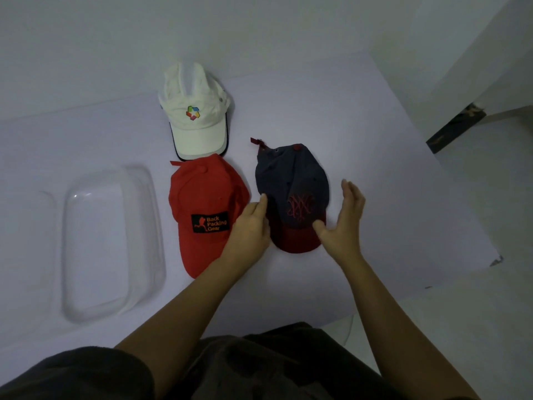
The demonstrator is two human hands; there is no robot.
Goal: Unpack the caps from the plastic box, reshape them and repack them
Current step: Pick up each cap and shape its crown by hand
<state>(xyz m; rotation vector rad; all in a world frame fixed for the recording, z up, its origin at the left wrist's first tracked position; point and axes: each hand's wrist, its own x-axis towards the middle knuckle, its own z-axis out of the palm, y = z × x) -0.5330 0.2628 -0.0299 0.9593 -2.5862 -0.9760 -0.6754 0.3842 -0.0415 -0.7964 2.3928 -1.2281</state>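
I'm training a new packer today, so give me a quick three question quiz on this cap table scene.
1. True or false: the plastic box holds a cap.
2. Which cap lies farthest from the person: A) red cap, B) white cap, C) navy cap?
3. Fill in: the left hand and right hand flank the ____ cap.

Key
1. False; it is empty, all three caps lie on the table.
2. B.
3. Navy; both hands are open, at its sides near the dark red brim.
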